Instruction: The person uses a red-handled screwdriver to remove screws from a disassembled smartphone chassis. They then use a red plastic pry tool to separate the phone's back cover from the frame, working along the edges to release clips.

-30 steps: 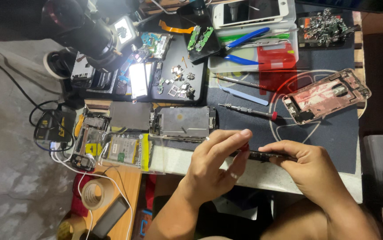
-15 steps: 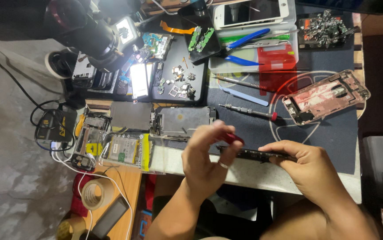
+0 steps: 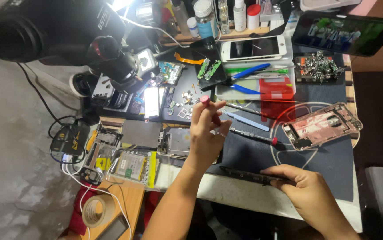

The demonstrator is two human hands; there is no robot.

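My left hand (image 3: 205,131) is raised over the middle of the bench, gripping a small screwdriver with a red cap (image 3: 205,100) that points up from my fingers. It hovers above an opened phone body (image 3: 180,141). My right hand (image 3: 309,191) rests near the front edge of the dark work mat (image 3: 329,164) and holds a thin dark phone part (image 3: 249,175) flat by its right end. Another screwdriver with a red tip (image 3: 253,136) lies on the mat between the hands.
A pink phone housing (image 3: 320,126) lies right on the mat. Blue-handled pliers (image 3: 249,71), a white phone (image 3: 253,48) and bottles stand at the back. A microscope (image 3: 111,58) looms left over small parts (image 3: 182,100). Cables and a tape roll (image 3: 94,211) sit lower left.
My left hand has let go of the dark part and lifted up and back with the red-capped screwdriver. The right hand stays on the part. The view has tilted up.
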